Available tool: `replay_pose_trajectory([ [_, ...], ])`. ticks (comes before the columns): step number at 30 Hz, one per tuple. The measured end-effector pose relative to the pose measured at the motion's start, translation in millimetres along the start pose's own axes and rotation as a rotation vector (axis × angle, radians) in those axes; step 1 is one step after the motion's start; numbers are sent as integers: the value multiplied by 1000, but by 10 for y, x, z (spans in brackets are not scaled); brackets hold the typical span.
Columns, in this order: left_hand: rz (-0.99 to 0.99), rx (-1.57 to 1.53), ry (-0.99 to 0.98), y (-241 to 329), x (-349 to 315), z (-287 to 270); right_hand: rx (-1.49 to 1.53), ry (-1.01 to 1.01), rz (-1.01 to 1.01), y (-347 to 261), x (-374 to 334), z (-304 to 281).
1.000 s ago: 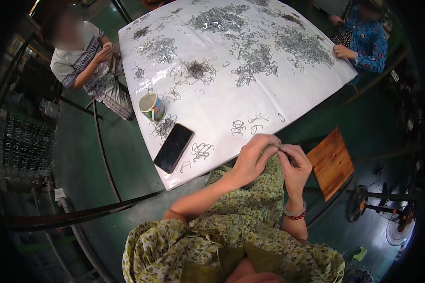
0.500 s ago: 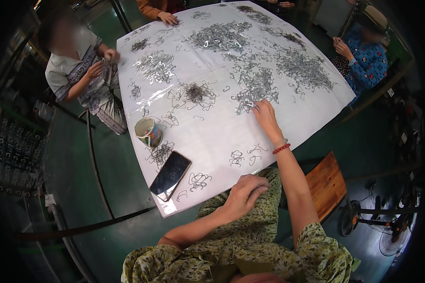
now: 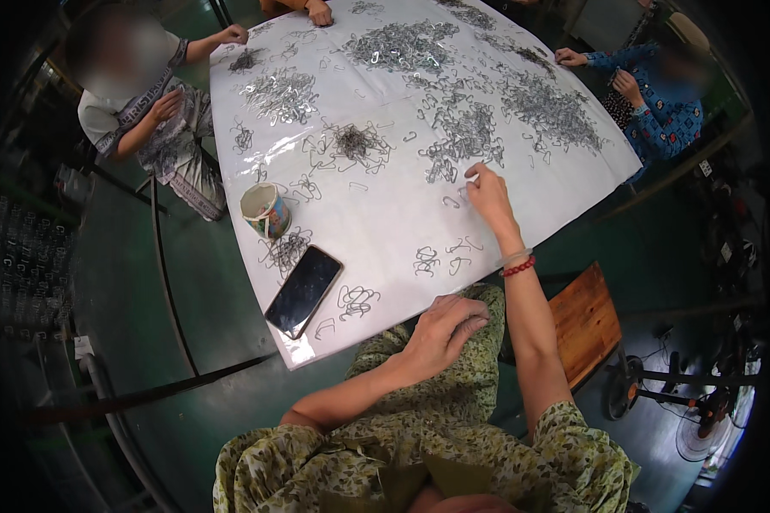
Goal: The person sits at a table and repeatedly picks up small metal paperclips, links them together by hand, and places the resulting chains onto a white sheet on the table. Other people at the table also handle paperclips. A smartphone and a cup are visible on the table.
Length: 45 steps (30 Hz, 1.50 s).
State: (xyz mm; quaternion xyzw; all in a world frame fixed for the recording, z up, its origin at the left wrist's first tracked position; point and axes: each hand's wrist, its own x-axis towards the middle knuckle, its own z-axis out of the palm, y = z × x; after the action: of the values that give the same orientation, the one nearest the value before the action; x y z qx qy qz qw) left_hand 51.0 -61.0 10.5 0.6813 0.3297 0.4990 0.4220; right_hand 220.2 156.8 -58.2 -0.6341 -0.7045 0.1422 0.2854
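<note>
My right hand (image 3: 490, 198) hovers at the near edge of a pile of small bent metal hooks (image 3: 469, 135) on the white-covered table. Its fingers are bent and a little apart, with nothing visible between them. Just left of it, a loose hook (image 3: 451, 203) lies on the white sheet. My left hand (image 3: 441, 332) rests over my lap by the near table edge. Its fingers are curled with the thumb against them, and whatever they may hold is hidden. Between my hands and the pile sits a small group of hooks (image 3: 426, 262).
A phone (image 3: 305, 291) and a patterned cup (image 3: 266, 211) stand near the table's left edge, beside darker hooks (image 3: 287, 250). More hook heaps (image 3: 399, 47) cover the far side. Co-workers' hands (image 3: 233, 34) reach in at the table's edges. A wooden stool (image 3: 587, 323) is right of me.
My right hand has drawn back slightly from the pile, and a loose hook now lies beside it. The co-workers at left and right have stretched a hand to the table. My left hand stays curled.
</note>
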Motion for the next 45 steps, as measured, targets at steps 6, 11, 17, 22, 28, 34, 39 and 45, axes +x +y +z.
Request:
replay_pose_trajectory([
  [6,10,-7,-9,57,-56,45,534,-142,283,125,3,-54],
  [11,5,39,-45,77,-92,10,826,-246,386,418,-128,159],
  [17,14,35,-43,82,-101,31,251,56,307,511,-209,93],
  [22,39,-23,-21,78,-69,99,772,-144,333,571,-196,-77],
  [28,18,6,-69,94,-55,88,835,-142,404,338,-139,-288],
  [34,10,5,-88,91,-83,101,879,-116,354,312,-162,-270],
  [39,23,11,-95,96,-80,104,731,-87,281,327,-213,-201],
  [45,26,24,-94,90,-65,94,766,-31,286,310,-185,-184],
])
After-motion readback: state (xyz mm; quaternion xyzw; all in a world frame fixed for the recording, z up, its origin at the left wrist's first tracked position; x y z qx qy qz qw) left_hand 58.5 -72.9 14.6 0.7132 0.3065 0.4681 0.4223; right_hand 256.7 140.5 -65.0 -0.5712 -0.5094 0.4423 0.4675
